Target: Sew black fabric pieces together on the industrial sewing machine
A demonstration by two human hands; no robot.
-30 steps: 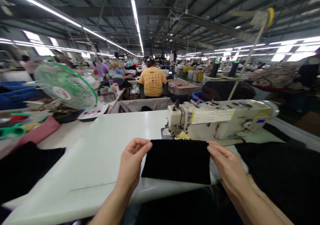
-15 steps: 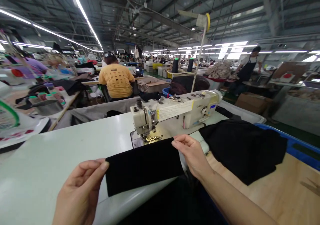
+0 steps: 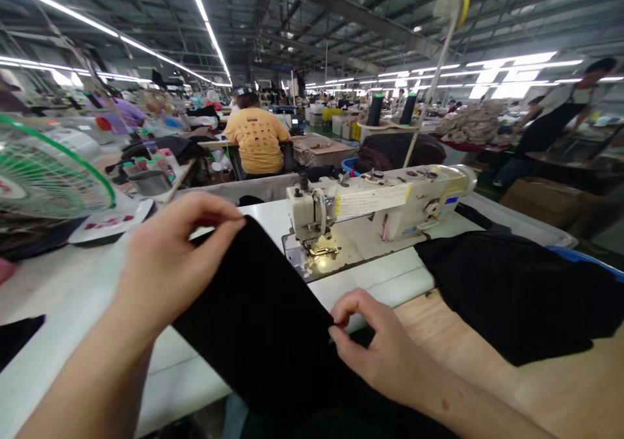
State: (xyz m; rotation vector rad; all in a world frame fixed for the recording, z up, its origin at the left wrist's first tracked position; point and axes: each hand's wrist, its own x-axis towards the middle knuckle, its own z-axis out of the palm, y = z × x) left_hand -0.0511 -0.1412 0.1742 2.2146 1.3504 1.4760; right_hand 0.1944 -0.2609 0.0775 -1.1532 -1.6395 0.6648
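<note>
A black fabric piece (image 3: 273, 302) hangs stretched between my two hands, tilted down to the right, in front of the sewing machine (image 3: 380, 205). My left hand (image 3: 190, 250) pinches its upper left corner between thumb and fingers. Lower down, my right hand (image 3: 370, 335) pinches the right end of the same edge. The lower part of the cloth merges with dark material below, so its end cannot be made out. Behind the cloth, the machine's needle area (image 3: 322, 250) is lit, with no fabric visible under the foot.
More black fabric (image 3: 517, 289) lies on the wooden board (image 3: 463, 335) at right. A green-rimmed fan (image 3: 53, 172) stands at left. Thread cones (image 3: 374, 110) rise behind the machine. A person in a yellow shirt (image 3: 256, 136) sits ahead; another in an apron (image 3: 550, 123) stands at right.
My left hand has risen and my right hand has lowered, turning the black fabric from nearly level to slanting down rightward. The camera view has swung left, bringing the fan further in.
</note>
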